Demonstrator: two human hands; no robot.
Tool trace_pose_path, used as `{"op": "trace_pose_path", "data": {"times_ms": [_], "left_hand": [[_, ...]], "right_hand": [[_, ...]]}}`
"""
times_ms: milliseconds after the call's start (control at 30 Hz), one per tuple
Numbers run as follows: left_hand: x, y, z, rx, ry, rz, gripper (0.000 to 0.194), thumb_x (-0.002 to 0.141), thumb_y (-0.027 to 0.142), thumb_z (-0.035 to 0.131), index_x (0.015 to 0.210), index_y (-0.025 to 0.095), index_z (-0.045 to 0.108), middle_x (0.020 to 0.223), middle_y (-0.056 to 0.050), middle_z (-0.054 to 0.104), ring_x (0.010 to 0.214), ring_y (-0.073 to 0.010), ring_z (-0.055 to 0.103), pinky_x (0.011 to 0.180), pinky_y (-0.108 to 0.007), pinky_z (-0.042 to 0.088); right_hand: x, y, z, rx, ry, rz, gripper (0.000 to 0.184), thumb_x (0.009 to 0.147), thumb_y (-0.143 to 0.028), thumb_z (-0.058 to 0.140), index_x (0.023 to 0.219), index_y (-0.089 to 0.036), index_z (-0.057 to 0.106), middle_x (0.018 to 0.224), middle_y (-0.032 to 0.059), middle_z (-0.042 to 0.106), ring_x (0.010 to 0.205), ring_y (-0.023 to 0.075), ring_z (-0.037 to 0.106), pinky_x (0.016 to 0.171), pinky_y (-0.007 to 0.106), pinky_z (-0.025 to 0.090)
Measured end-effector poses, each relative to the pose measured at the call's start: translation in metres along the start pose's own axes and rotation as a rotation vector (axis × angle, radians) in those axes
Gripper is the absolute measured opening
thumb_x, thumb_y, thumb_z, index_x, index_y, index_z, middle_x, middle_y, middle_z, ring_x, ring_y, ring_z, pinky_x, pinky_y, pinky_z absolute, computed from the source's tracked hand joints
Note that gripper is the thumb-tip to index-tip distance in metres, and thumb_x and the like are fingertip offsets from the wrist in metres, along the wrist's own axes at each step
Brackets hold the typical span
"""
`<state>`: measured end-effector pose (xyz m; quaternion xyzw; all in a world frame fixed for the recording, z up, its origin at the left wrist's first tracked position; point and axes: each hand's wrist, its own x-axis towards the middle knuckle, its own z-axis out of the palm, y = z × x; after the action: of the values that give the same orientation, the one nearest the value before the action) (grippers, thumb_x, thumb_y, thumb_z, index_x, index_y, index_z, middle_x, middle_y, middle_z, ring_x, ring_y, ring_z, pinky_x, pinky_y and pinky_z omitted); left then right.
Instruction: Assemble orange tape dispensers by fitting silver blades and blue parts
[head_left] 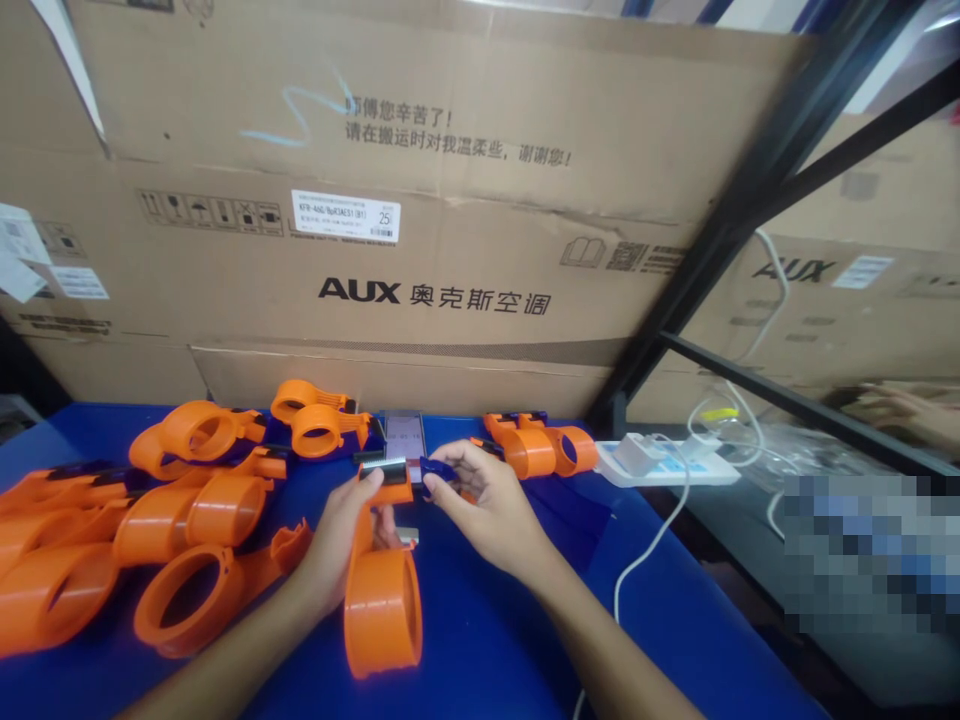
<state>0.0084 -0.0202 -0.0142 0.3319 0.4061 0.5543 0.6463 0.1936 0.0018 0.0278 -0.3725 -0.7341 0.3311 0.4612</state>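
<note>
My left hand (349, 535) is closed around an orange tape dispenser (384, 608), its thumb on the black head with a toothed metal blade. The dispenser's round hub hangs down toward me. Just right of that head, my right hand (491, 510) pinches a small dark blue plastic piece (439, 474) between thumb and fingers. A gap shows between the blue piece and the dispenser's head. Behind the left hand a small pale metallic piece (407, 536) shows in part; I cannot tell whether it is held.
Several orange dispensers (229, 505) lie at the left, with others at the back and a group (529, 450) right of centre. A phone (405, 436) stands at the back. A white power strip (667, 465) with cables is at the right. A large cardboard box (450, 220) stands behind the blue surface.
</note>
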Motion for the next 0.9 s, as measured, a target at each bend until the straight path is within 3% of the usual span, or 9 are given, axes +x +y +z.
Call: {"op": "trace_pose_path", "data": {"times_ms": [133,267,367,467,567,700,900], "left_hand": [[-0.001,0.0,0.001,-0.018,0.006,-0.013,0.05,0.081,0.061,0.073,0.064,0.015,0.063,0.048,-0.002,0.059,0.041,-0.0161,0.058,0.046,-0.026,0.047],[-0.002,0.0,0.0,-0.02,0.021,0.014,0.048,0.08,0.06,0.075,0.065,0.015,0.062,0.05,-0.002,0.06,0.042,-0.0143,0.056,0.047,-0.025,0.047],[-0.002,0.002,0.002,-0.008,0.013,0.022,0.051,0.08,0.061,0.074,0.063,0.015,0.061,0.049,-0.003,0.06,0.041,-0.0147,0.056,0.048,-0.026,0.048],[-0.003,0.002,0.003,-0.019,0.015,0.006,0.05,0.079,0.062,0.074,0.064,0.016,0.06,0.048,-0.003,0.06,0.041,-0.0162,0.058,0.047,-0.027,0.049],[-0.003,0.002,0.003,-0.049,0.003,0.006,0.047,0.079,0.059,0.076,0.068,0.016,0.061,0.049,-0.001,0.06,0.041,-0.0159,0.059,0.048,-0.027,0.05],[-0.005,0.001,0.001,-0.076,0.01,-0.062,0.05,0.077,0.063,0.076,0.072,0.015,0.064,0.053,-0.002,0.064,0.042,-0.015,0.06,0.047,-0.025,0.049],[-0.007,0.001,-0.003,-0.062,0.0,-0.174,0.06,0.077,0.072,0.069,0.07,0.013,0.066,0.051,-0.009,0.066,0.041,-0.0166,0.059,0.043,-0.024,0.042]], "right_hand": [[-0.001,0.001,0.003,-0.018,0.018,0.007,0.019,0.095,-0.034,0.068,0.11,-0.021,0.068,0.097,0.005,0.074,0.082,0.0193,0.07,0.073,0.032,0.058],[0.0,0.001,-0.001,-0.117,0.031,-0.016,0.02,0.097,-0.031,0.064,0.114,-0.024,0.071,0.105,0.0062,0.076,0.095,0.0233,0.071,0.085,0.037,0.058],[0.001,0.002,-0.002,-0.108,0.043,-0.006,0.02,0.096,-0.029,0.062,0.114,-0.024,0.068,0.101,0.0048,0.073,0.08,0.0187,0.069,0.073,0.032,0.057],[0.0,0.002,-0.001,-0.027,0.016,0.036,0.013,0.095,-0.031,0.064,0.104,-0.023,0.062,0.084,-0.0005,0.065,0.058,0.0119,0.057,0.053,0.025,0.048],[-0.002,-0.001,0.002,0.1,-0.072,0.084,0.014,0.094,-0.033,0.067,0.093,-0.022,0.061,0.075,-0.0027,0.059,0.056,0.0111,0.057,0.05,0.023,0.046],[-0.004,-0.005,0.007,0.249,-0.117,0.195,0.021,0.098,-0.041,0.065,0.098,-0.02,0.064,0.061,-0.006,0.056,0.047,0.01,0.056,0.048,0.022,0.045],[-0.006,-0.008,0.006,0.435,-0.199,0.198,0.026,0.092,-0.041,0.071,0.105,-0.021,0.061,0.078,0.0002,0.07,0.065,0.0147,0.07,0.059,0.026,0.057]]}}
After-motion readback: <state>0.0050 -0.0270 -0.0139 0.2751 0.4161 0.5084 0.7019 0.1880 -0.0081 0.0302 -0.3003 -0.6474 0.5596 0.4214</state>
